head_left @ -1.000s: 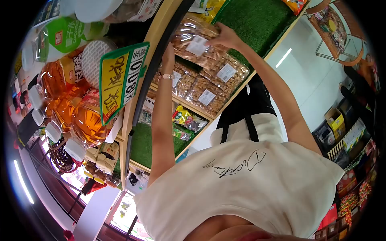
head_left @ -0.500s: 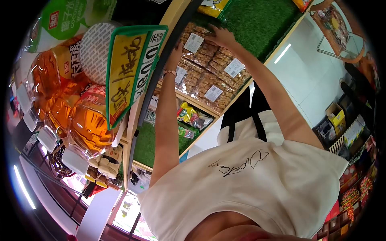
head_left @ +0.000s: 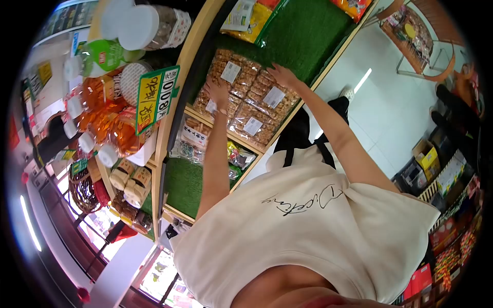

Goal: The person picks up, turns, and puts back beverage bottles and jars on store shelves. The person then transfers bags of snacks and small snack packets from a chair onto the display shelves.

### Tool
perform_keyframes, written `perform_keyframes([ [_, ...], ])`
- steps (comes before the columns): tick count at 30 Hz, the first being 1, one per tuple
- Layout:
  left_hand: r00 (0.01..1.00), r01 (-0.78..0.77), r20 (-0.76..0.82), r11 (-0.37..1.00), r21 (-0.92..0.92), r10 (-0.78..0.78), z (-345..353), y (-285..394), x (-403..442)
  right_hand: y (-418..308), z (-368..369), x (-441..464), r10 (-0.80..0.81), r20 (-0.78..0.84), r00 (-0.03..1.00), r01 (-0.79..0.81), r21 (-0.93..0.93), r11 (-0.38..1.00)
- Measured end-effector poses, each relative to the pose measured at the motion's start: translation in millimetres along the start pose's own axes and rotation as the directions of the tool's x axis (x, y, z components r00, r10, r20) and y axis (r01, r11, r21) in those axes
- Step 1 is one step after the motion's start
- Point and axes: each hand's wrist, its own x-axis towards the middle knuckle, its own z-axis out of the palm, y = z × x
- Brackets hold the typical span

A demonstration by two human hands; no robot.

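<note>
Clear packs of brown nutty snacks [head_left: 263, 110] with white labels lie side by side in a wooden shelf compartment. My left hand [head_left: 217, 93] rests over the packs at the left, its fingers apart and pointing away from me. At the top right edge of the group, my right hand [head_left: 282, 76] touches a pack with spread fingers. Neither hand has anything gripped in it. The upper left pack [head_left: 231, 71] lies flat beside the others.
Green turf [head_left: 303, 38] lines the shelf, with a yellow bag [head_left: 252, 23] at its far end. Bottles of orange drink [head_left: 115, 126] and a price sign [head_left: 155, 98] stand on the left. A wooden divider [head_left: 237, 137] separates the packs from smaller bags. A chair [head_left: 436, 56] is at the upper right.
The pack that both hands were at one second ago now lies flat among the others. My right hand has let go of it, and my left hand has moved over the packs.
</note>
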Motion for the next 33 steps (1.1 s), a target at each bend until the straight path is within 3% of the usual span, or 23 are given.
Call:
perform_keyframes([
  [2,1.0,0.021,-0.016,0.997,0.07,-0.02,18.8,2.4,-55.1,58.6,-20.4,-30.8,-0.166,-0.094,0.982,0.171,0.048,0.984],
  [4,0.989,0.077,0.122,0.993,0.091,-0.088,10.8,40.4,-129.3,117.1,-62.3,-79.6,-0.037,-0.059,0.998,0.03,-0.11,0.994],
  [5,0.964,0.12,0.23,0.99,0.079,-0.135,0.4,61.2,-162.5,168.1,-80.5,-106.0,-0.146,-0.157,0.977,0.088,-0.329,0.94],
  [6,0.954,-0.06,0.301,0.976,0.21,-0.006,15.5,54.1,-193.5,218.3,-101.6,-134.3,-0.211,-0.165,0.963,0.129,-0.406,0.905],
  [7,0.922,-0.248,0.366,0.916,0.314,0.124,31.2,46.5,-224.1,259.1,-133.0,-161.6,0.064,-0.063,0.996,-0.084,-0.404,0.911],
  [9,0.96,-0.272,0.011,0.926,0.263,0.279,132.7,-9.2,-276.9,347.4,-185.8,-226.7,0.238,-0.255,0.937,-0.327,-0.407,0.853],
  [10,0.933,-0.244,0.31,0.953,0.179,0.181,132.9,6.6,-289.8,404.4,-216.1,-249.0,0.264,-0.165,0.95,-0.31,-0.569,0.761],
  [11,0.793,-0.175,0.605,0.978,0.112,0.072,128.3,32.4,-290.5,460.2,-244.2,-269.4,0.391,-0.187,0.901,-0.422,-0.578,0.698],
  [13,0.522,-0.122,0.853,0.99,0.071,0.003,137.9,79.2,-283.7,524.7,-293.3,-327.1,0.361,-0.532,0.766,-0.577,-0.322,0.751],
  [14,0.413,-0.122,0.911,0.991,0.057,-0.001,148.8,104.3,-273.7,546.5,-325.4,-347.1,0.631,-0.465,0.621,-0.721,-0.025,0.692],
  [16,0.268,-0.1,0.963,0.995,0.028,0.0,179.3,158.5,-246.3,544.0,-369.4,-391.3,0.661,-0.573,0.484,-0.574,0.362,0.734],
  [18,0.204,-0.031,0.979,0.999,-0.009,0.015,213.2,224.0,-214.7,525.2,-392.4,-413.7,0.635,-0.677,0.372,-0.339,0.538,0.772],
  [19,0.283,0.003,0.954,0.994,-0.106,0.101,230.9,254.2,-198.5,518.3,-399.5,-419.2,0.624,-0.718,0.307,-0.208,0.59,0.781],
  [20,0.374,0.023,0.907,0.976,-0.219,0.195,249.9,285.3,-183.2,517.2,-402.6,-419.0,0.607,-0.735,0.302,-0.212,0.569,0.795],
  [22,0.594,-0.176,0.639,0.854,-0.489,0.489,286.2,351.6,-158.8,526.9,-395.9,-402.7,0.588,-0.746,0.313,-0.22,0.545,0.809],
  [25,0.57,-0.022,0.658,0.81,-0.585,0.491,249.7,485.1,-161.1,526.1,-355.7,-362.3,0.611,-0.646,0.458,-0.172,0.61,0.773],
  [27,0.534,0.006,0.67,0.79,-0.613,0.516,237.3,549.1,-172.1,526.4,-323.4,-330.4,0.655,-0.441,0.614,-0.326,0.613,0.719],
  [28,0.477,-0.04,0.695,0.803,-0.594,0.538,248.8,561.3,-173.9,548.7,-299.0,-310.7,0.374,-0.492,0.786,-0.292,0.238,0.926],
  [29,0.417,-0.084,0.721,0.813,-0.576,0.553,265.9,568.2,-174.6,571.8,-275.4,-290.8,0.053,-0.489,0.871,-0.151,-0.165,0.975],
  [30,0.357,-0.128,0.743,0.818,-0.561,0.566,284.6,576.5,-172.4,529.2,-301.3,-301.5,0.304,-0.321,0.897,-0.277,0.127,0.952],
  [31,0.343,-0.23,0.739,0.814,-0.533,0.58,301.1,586.8,-170.5,491.0,-325.2,-311.6,0.549,-0.1,0.83,-0.476,0.388,0.79],
  [32,0.326,-0.326,0.743,0.807,-0.493,0.585,314.5,589.6,-170.8,435.3,-355.5,-326.6,0.717,0.109,0.688,-0.661,0.503,0.557],
  [33,0.303,-0.412,0.757,0.796,-0.444,0.579,319.0,583.3,-173.4,452.9,-368.1,-323.4,0.707,0.062,0.704,-0.631,0.512,0.583],
])
